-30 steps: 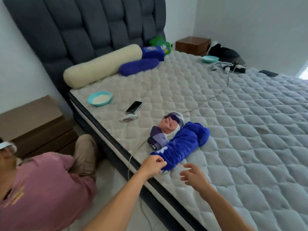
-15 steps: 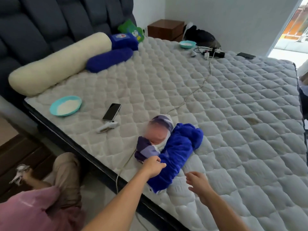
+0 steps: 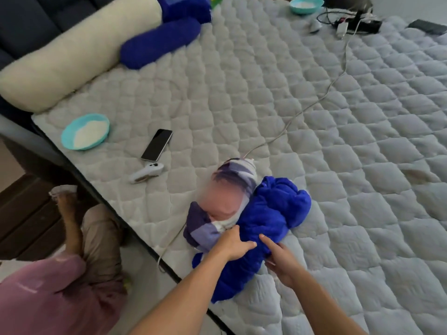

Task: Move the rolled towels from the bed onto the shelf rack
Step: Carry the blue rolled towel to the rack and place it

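Note:
Two rolled towels lie side by side near the bed's front edge. The bright blue rolled towel (image 3: 261, 228) points toward me. Against its left side lies a purple and white patterned rolled towel (image 3: 205, 228), partly blurred. My left hand (image 3: 233, 244) is clamped on the blue towel's near part, where the two rolls meet. My right hand (image 3: 280, 259) presses against the blue towel's right side with its fingers spread. The shelf rack is not in view.
On the quilted mattress (image 3: 338, 165) lie a phone (image 3: 157, 144), a white controller (image 3: 146, 174), a teal bowl (image 3: 84, 134), a white cable (image 3: 314, 102), a cream bolster (image 3: 72, 52) and a blue pillow (image 3: 159, 42). A person in a pink shirt (image 3: 48, 298) crouches left of the bed.
The view has moved closer to the towels. My left hand has shifted up along the blue towel to grip it, and my right hand has come in against the towel's right side.

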Demonstrator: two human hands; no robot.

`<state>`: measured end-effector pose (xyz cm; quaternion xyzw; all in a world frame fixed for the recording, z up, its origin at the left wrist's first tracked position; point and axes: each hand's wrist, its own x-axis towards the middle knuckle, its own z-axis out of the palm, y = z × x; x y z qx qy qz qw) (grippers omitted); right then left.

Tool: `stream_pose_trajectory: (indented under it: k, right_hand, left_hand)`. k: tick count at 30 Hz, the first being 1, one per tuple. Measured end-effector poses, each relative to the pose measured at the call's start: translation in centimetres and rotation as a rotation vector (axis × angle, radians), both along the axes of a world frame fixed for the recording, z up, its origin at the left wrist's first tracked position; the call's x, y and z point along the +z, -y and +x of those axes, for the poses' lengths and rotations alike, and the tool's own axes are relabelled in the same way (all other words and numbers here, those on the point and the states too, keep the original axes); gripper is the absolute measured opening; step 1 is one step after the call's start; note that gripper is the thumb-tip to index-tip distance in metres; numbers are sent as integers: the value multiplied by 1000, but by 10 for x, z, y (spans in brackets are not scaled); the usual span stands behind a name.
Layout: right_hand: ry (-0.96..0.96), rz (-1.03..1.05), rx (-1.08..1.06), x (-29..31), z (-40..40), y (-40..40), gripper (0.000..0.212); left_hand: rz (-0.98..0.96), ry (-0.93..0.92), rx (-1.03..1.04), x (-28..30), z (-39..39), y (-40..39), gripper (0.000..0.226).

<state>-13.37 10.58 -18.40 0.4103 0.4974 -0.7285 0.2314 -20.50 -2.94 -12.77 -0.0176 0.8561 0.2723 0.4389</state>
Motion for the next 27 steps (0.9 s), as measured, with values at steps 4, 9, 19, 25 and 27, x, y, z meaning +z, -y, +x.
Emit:
stream_pose_trajectory:
  k: [4,9,19,25,27]
  right_hand:
    - [2,-103,-22,-6,-4,-5,44]
    - [-38,-173,-130,-1,-2,-3,39]
    - [-170,-204,-213,45,21,16,42]
    - [-348,-252,-176,95,61,57,45]
    - [-424,-278,-117,118,76,79,43]
  left_hand:
    - [-44,37,-3,-3,-8,-7,87]
    - [-56,19,-27,5,-5,-10,87]
    - [-71,-160,-105,64,40,7,83]
    - [-1,-366,11,127,103,50,81]
    - [45,-437,126,145,133,73,79]
